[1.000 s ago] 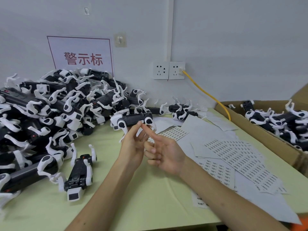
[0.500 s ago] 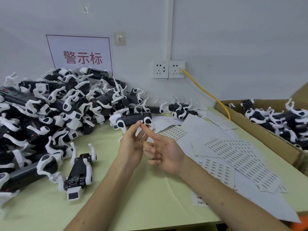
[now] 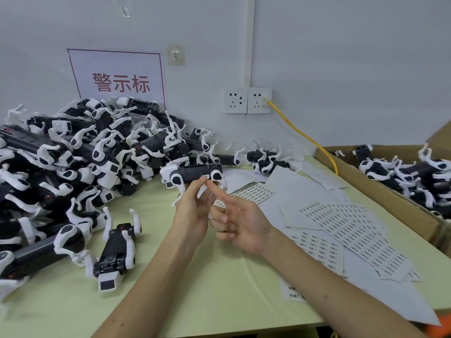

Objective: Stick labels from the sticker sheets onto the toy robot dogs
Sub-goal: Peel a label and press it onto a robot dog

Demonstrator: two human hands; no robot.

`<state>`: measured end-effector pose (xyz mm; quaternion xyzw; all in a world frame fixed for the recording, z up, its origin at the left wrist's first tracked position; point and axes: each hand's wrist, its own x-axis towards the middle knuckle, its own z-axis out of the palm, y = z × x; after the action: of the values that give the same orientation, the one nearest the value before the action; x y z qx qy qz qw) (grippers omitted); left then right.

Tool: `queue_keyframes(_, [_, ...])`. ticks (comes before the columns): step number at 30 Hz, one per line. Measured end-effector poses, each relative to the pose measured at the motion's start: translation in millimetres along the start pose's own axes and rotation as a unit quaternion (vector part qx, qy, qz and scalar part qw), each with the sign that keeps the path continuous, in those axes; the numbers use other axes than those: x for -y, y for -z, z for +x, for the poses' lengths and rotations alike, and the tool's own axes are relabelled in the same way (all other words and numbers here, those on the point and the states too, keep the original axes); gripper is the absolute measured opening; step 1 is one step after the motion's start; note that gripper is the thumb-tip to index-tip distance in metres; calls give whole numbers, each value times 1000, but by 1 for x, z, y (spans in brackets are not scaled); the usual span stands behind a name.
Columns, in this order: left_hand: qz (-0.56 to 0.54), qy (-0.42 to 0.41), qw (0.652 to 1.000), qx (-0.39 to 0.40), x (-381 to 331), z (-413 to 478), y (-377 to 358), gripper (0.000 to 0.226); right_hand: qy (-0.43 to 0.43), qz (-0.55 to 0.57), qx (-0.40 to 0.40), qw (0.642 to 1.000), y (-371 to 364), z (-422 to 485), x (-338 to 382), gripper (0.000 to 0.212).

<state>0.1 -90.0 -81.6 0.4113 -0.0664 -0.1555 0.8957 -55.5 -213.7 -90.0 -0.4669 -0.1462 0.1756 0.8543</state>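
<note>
Nearest us, the front edge of the pale green bench (image 3: pixel 219 289) runs under both forearms, and the bare stretch between them is the widest open room on it. To the left of that stretch, 1 toy robot dog (image 3: pixel 114 254) lies apart on its back, legs up. Above the middle, our left hand (image 3: pixel 192 211) pinches the held toy robot dog (image 3: pixel 195 173) from below, lifted off the bench with its black body level. Our right hand (image 3: pixel 241 223) lies palm up with its index finger straight, the tip touching the dog's underside just beside a small white label (image 3: pixel 205 176); its other fingers curl and grip nothing. To the right, the sticker sheets (image 3: pixel 351 228) overlap loosely and 1 sheet overhangs the front edge. A pile of dogs (image 3: pixel 73 162) crowds the left side up to the wall. A cardboard box (image 3: pixel 366 181) with more dogs closes off the right edge. On the grey wall behind are 2 sockets (image 3: pixel 247 100), a yellow cable (image 3: pixel 305 135) running down behind the box, a red-lettered sign (image 3: pixel 117 76) and a hook (image 3: pixel 175 54).
</note>
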Motion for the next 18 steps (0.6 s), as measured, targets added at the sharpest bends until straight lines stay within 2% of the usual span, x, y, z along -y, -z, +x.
queue_keyframes(5, [4,-21,999,-43,1,0,-2,7,2,2,-1,1000,-1,0,0,48])
queue_keyframes(10, [2,-54,996,-77,4,1,-3,19,14,-1,-28,1000,0,2,-1,46])
queue_keyframes(18, [5,-58,996,-75,4,0,-4,11,23,5,-46,999,0,3,-2,44])
